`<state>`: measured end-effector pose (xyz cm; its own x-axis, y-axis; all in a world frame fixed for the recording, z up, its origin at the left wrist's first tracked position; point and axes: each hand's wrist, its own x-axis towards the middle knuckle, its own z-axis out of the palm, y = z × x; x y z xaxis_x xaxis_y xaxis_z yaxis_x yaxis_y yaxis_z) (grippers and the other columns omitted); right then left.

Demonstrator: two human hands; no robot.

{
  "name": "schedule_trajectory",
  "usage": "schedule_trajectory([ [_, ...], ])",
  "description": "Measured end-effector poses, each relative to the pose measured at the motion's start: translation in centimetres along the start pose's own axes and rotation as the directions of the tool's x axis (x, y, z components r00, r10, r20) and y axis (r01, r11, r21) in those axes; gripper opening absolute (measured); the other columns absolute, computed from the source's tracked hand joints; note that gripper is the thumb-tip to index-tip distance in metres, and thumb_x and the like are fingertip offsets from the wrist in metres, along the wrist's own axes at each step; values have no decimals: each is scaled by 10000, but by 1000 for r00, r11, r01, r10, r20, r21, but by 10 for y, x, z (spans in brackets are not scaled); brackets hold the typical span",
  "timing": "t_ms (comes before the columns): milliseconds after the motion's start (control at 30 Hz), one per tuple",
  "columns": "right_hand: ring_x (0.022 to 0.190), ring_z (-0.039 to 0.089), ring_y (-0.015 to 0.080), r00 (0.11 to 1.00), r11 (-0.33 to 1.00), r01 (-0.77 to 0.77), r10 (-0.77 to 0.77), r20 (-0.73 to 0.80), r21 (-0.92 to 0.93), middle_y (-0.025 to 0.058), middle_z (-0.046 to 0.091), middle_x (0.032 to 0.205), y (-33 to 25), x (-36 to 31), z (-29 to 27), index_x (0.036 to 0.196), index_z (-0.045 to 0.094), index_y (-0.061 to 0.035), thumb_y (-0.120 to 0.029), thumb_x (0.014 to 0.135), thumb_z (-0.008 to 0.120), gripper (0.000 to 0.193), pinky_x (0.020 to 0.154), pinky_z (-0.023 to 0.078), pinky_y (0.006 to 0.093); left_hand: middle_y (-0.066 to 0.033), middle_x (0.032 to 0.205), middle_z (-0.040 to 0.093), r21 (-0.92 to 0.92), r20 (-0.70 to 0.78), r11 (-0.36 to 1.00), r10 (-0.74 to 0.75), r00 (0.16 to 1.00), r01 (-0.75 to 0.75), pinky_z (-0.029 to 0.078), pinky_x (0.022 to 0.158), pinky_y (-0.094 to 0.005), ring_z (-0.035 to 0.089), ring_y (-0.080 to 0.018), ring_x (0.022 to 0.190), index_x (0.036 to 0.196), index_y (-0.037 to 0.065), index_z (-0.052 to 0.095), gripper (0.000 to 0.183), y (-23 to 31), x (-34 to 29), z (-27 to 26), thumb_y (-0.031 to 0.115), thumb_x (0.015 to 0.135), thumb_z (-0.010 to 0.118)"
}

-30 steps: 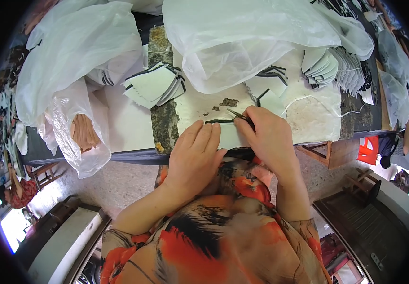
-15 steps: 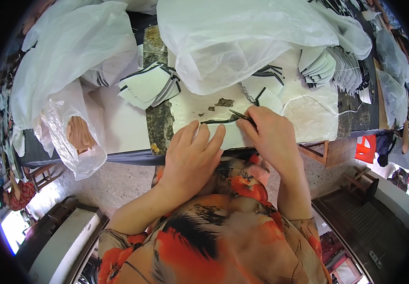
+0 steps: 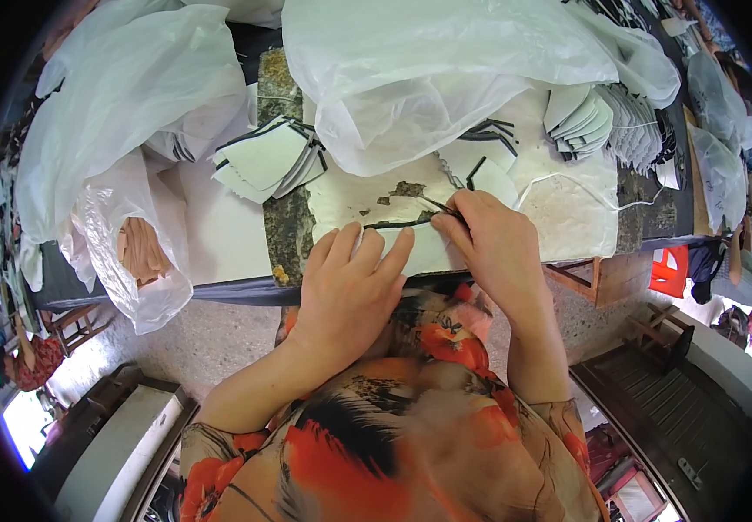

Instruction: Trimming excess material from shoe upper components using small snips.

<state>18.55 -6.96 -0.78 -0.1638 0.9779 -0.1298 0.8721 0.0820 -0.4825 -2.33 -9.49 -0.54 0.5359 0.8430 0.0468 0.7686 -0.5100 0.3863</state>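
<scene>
Fingers point(image 3: 399, 252) of our left hand point(image 3: 344, 283), spread wider than before, seemingly steady the flat, white, black-edged piece point(image 3: 431, 247) at frame centre while our right hand point(image 3: 503, 247) pinches a slender, dark, pointed tool point(image 3: 445, 210).

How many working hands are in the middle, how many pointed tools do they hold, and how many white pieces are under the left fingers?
Hands: 2 (left hand, right hand)
Pointed tool: 1
Black-edged white piece: 1
Total: 4

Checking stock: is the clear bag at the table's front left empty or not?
Not empty: tan pieces show inside the clear bag; how full, I cannot tell.
</scene>
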Motion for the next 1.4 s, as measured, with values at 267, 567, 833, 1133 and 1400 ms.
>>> schedule_trajectory([
  [267,783,671,362,1000,1000,-9,9,-20,-7,126,649,877,5,2,2,945,610,-67,-291,964,673,233,661,537,466,-76,1017,556,21,70,1000,-10,997,8,435,910,-453,547,-292,1033,1359,166,634,583,2,8,-6,208,795,775],
  [567,778,668,364,998,999,-22,25,-64,49,121,654,871,9,2,7,925,619,-78,-298,942,691,232,668,532,472,-83,1115,577,-91,2,989,-114,993,114,397,947,-460,530,-303,1093,1309,140,641,528,-2,14,6,319,832,781],
  [833,834,665,352,992,897,-107,66,109,429,160,676,919,16,2,-13,995,693,-42,-315,926,687,281,752,520,444,-67,1279,586,-94,-114,995,-46,992,36,337,1047,-475,507,-298,1215,1300,109,639,538,-15,-7,24,331,831,783],
  [1133,709,610,168,957,859,-168,26,288,483,91,630,831,14,0,-11,949,711,-17,-198,839,762,217,681,492,312,-61,1208,625,-249,-164,968,-34,986,-8,346,1036,-477,523,-316,1193,1132,114,661,445,-25,-9,25,308,770,833],
  [1400,731,608,206,982,883,-55,-36,184,466,118,619,835,15,-2,-1,948,688,3,-180,881,718,197,681,490,332,-52,1048,618,-194,-64,980,32,997,-43,366,997,-480,533,-315,1113,1099,134,659,368,-11,17,19,243,784,815],
])
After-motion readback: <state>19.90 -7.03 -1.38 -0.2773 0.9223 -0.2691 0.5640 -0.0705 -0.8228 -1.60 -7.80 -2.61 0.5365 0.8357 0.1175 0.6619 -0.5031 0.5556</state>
